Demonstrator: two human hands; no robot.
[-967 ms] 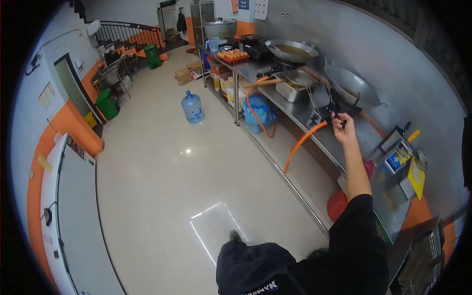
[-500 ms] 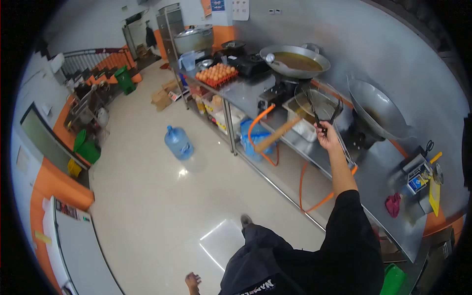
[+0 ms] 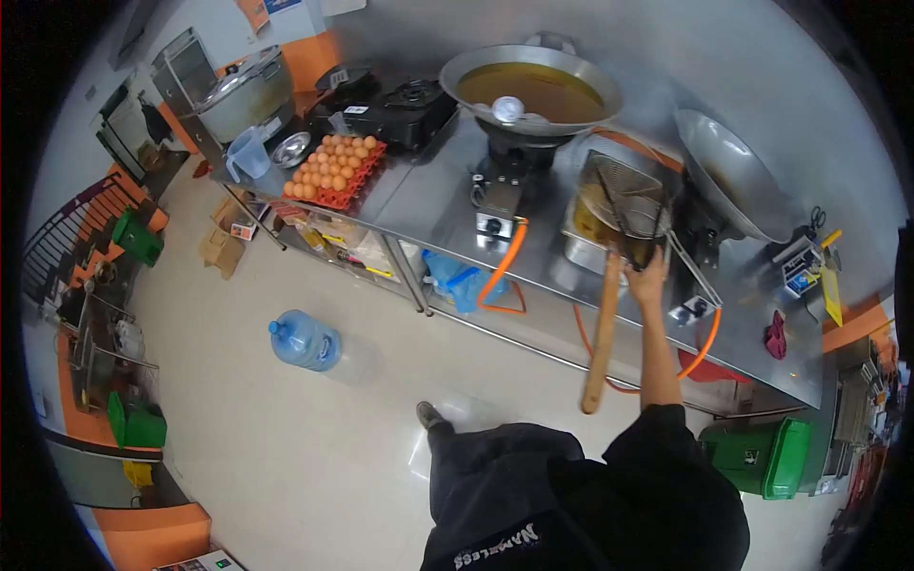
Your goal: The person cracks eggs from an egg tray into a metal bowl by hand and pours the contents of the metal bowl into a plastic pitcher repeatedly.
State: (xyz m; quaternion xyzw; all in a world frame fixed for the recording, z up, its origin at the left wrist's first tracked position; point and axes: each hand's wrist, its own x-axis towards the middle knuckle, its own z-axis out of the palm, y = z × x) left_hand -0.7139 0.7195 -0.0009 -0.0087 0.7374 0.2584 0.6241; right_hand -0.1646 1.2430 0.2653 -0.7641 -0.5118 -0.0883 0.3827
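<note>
My right hand (image 3: 647, 280) grips a pair of dark tongs (image 3: 617, 214), whose two arms spread apart and point away from me. Beneath the tongs is a round strainer (image 3: 651, 211) lying over a rectangular metal tray (image 3: 583, 253). Its long wooden handle (image 3: 603, 333) sticks out past the counter edge, just left of my right hand. A wire rack (image 3: 624, 173) shows behind the strainer. My left hand is out of the picture.
A wok of brownish oil (image 3: 533, 90) with a ladle sits on a burner; another wok (image 3: 728, 176) stands right. Eggs (image 3: 333, 167) fill a red tray on the steel counter (image 3: 419, 195). A blue water bottle (image 3: 305, 341) stands on the floor. Orange hoses hang below the counter.
My view has turned and come closer to the counter. My right hand, still holding the tongs, is nearer the wooden handle. My left hand has left the view.
</note>
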